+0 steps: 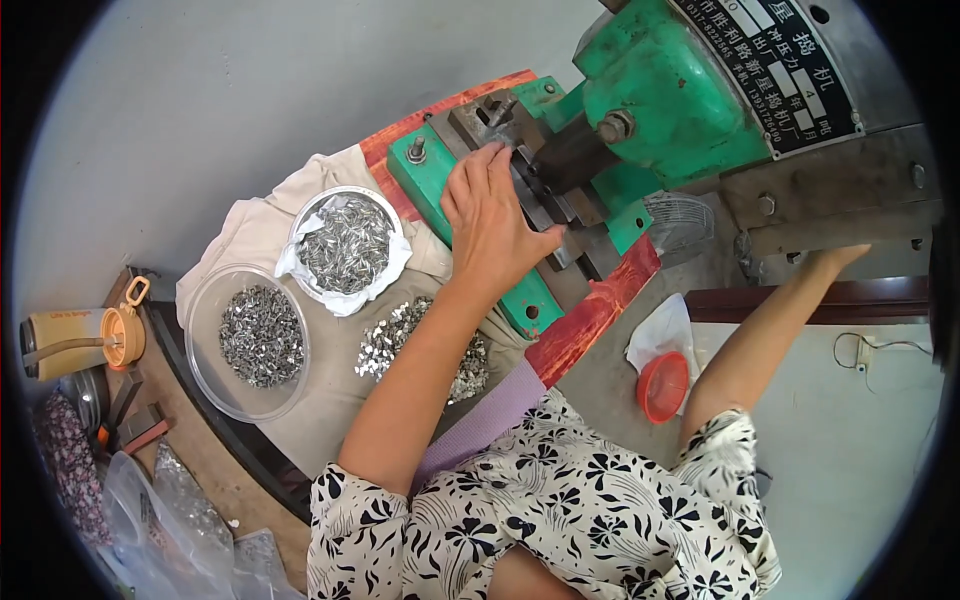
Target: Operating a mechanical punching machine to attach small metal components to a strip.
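My left hand (495, 220) reaches over the dark metal die (545, 200) of a green bench press (665, 100). Its fingertips rest at the far side of the die and the thumb stretches apart toward the near side; nothing shows clearly in the grasp. My right arm goes up at the right, and only the edge of my right hand (848, 255) shows below the press's grey metal bar (845, 215), its fingers hidden. Left of the press, a bowl (300, 222) lined with white plastic holds shiny slim metal pieces (347, 245).
A clear round tub (198, 350) holds small grey metal parts (262, 335). A loose pile of metal bits (385, 345) lies on beige cloth (250, 230), partly behind my left forearm. An orange-capped bottle (75, 343) and plastic bags (150, 510) are at left. A red basket (663, 388) sits lower right.
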`<act>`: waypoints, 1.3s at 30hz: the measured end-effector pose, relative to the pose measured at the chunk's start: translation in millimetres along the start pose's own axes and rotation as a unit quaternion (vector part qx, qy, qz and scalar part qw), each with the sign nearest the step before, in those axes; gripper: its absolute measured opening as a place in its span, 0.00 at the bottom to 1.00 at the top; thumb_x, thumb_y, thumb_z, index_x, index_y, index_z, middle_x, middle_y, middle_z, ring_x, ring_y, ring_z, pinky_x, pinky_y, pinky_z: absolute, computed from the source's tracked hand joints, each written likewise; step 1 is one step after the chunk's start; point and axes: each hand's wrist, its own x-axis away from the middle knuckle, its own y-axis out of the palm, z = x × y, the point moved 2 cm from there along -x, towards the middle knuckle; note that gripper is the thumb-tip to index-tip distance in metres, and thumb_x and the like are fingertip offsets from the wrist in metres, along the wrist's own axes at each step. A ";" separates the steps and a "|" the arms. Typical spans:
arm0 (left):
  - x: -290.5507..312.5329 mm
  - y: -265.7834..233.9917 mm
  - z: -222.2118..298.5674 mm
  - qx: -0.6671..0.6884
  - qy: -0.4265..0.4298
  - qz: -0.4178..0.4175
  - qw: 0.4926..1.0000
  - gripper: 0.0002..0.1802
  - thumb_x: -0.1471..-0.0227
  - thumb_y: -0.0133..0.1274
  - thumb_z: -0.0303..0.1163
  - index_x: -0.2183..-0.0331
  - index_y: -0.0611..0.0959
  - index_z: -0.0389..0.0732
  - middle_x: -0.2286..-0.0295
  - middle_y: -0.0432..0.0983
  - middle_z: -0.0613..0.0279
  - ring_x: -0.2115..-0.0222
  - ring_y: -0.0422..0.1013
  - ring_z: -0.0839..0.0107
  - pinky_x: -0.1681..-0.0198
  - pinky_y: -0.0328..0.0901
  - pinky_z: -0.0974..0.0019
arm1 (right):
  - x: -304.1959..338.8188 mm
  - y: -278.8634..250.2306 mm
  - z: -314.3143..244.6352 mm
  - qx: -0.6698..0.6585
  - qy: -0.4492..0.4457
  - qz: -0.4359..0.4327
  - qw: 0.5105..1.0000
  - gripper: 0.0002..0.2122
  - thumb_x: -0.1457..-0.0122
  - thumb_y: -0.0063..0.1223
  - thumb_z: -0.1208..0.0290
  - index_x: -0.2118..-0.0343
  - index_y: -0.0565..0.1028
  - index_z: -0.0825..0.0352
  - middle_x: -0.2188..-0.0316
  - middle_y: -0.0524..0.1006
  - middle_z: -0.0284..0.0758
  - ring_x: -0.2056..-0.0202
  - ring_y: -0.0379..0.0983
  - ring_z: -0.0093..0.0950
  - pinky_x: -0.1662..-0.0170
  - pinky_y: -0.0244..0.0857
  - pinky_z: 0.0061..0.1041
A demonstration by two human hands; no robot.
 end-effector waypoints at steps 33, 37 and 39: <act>38.8 -12.6 -11.6 0.061 0.007 -0.008 0.998 0.56 0.77 0.73 0.37 0.45 0.64 0.35 0.46 0.59 0.52 0.44 0.54 0.50 0.40 0.48 0.49 | 83.7 27.0 -78.2 0.067 0.115 0.082 0.988 0.22 0.32 0.46 0.64 0.47 0.61 0.80 0.51 0.70 0.46 0.51 0.69 0.34 0.46 0.62 0.32; 32.3 -18.0 -18.7 0.128 -0.009 -0.039 0.991 0.59 0.78 0.75 0.38 0.43 0.63 0.38 0.45 0.59 0.49 0.44 0.54 0.49 0.41 0.49 0.48 | 219.1 72.9 -131.0 0.059 0.133 -0.052 0.988 0.16 0.35 0.50 0.73 0.48 0.67 0.77 0.51 0.72 0.45 0.53 0.70 0.31 0.47 0.62 0.29; 28.1 -19.3 -19.3 0.120 0.026 -0.042 0.992 0.58 0.79 0.76 0.39 0.44 0.65 0.38 0.45 0.59 0.49 0.44 0.55 0.48 0.42 0.51 0.48 | 244.0 90.4 -143.5 -0.046 0.284 -0.298 0.910 0.11 0.35 0.51 0.71 0.56 0.76 0.73 0.63 0.78 0.33 0.59 0.72 0.20 0.52 0.64 0.20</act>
